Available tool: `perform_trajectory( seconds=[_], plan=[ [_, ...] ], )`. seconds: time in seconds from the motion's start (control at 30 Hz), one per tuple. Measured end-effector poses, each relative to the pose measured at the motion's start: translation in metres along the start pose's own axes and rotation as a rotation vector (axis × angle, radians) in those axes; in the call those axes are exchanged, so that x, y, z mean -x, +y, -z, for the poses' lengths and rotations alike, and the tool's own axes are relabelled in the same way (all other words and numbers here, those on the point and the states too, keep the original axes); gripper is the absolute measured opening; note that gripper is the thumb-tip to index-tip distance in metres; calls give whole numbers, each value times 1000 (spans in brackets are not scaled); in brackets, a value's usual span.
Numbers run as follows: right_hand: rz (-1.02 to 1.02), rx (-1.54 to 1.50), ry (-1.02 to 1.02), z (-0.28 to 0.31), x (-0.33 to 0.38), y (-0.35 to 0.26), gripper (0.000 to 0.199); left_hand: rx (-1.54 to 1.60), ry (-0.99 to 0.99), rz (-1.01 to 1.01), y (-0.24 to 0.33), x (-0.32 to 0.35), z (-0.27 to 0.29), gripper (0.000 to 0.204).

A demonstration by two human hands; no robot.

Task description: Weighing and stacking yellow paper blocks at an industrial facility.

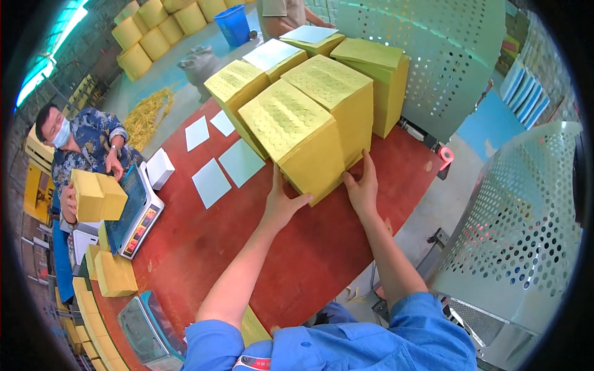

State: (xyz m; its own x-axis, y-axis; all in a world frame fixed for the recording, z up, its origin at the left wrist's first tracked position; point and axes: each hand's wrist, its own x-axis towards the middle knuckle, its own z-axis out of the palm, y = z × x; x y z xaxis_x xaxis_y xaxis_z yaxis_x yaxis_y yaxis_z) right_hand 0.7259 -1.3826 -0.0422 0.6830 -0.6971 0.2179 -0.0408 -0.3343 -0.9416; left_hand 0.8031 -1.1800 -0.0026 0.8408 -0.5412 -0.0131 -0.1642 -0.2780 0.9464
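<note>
A red table (334,247) fills the middle of the frame. Two perforated metal guards, a curved one (513,241) at right and a flat one (427,68) at upper right, close in that side. Near the frame's centre stands the near yellow stack (303,145); the other yellow stacks (356,102) crowd directly behind it, blocking its far side. At left, a masked co-worker (93,139) holds yellow blocks (102,196) by the scale (148,213). A blue bucket (232,28) stands at upper left. The left hand (281,203) lies along the near stack's left side, the right hand (363,187) by its lower right; both have fingers extended, thumbs spread. Pale sheets (241,162) lie just left of it. A pink roll (445,156) sits at the table's right edge.
</note>
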Motion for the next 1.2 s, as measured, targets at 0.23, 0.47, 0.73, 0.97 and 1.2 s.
perform_trajectory(
  seconds=[0.23,0.47,0.73,0.97,1.2],
  plan=[
    [41,-38,27,0,-29,21,66,16,52,-8,3,-31,-27,119],
    [85,-7,61,-8,-19,17,44,175,98,-229,8,-21,-23,97],
    [121,-145,-59,2,102,-29,38,59,-37,-85,57,119,6,84],
    [149,-374,-484,-50,230,-156,34,63,409,-89,41,334,126,45],
    [224,-607,-1064,-126,439,-264,30,-45,853,60,-3,588,211,32]
  ],
)
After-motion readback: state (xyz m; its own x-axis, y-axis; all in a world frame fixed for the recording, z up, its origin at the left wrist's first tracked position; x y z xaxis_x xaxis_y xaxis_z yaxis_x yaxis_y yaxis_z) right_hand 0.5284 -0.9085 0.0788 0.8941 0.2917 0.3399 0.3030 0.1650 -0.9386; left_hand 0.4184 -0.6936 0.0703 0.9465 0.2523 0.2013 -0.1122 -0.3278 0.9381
